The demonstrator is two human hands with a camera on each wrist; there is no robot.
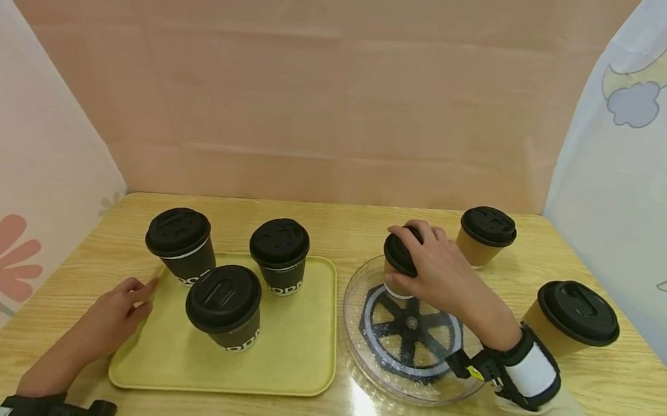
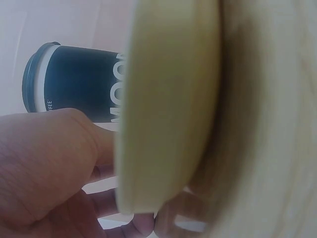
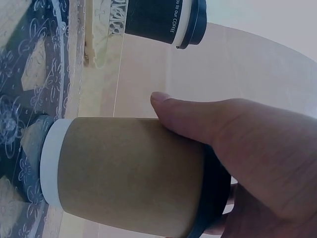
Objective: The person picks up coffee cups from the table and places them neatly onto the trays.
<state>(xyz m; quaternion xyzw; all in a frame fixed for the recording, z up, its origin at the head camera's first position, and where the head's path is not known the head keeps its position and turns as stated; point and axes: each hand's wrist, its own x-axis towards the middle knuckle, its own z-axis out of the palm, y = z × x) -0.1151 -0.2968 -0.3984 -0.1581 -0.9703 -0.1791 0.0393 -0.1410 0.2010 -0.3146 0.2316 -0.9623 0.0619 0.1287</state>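
Note:
With its fingers around the black lid, my right hand holds a brown paper coffee cup upright. The cup's white base is right at the surface of a round clear plastic dish, near its back left. A dark spoked wheel pattern shows through the dish. At the left edge of a yellow tray, my left hand grips the rim; part of the fingers is hidden behind it in the left wrist view. On the tray are three black lidded cups: a front one, a back right one and a back left one.
Two more brown cups with black lids stand on the wooden table: one behind the dish and a nearer one at the right. A peach backdrop and printed side curtains enclose the table.

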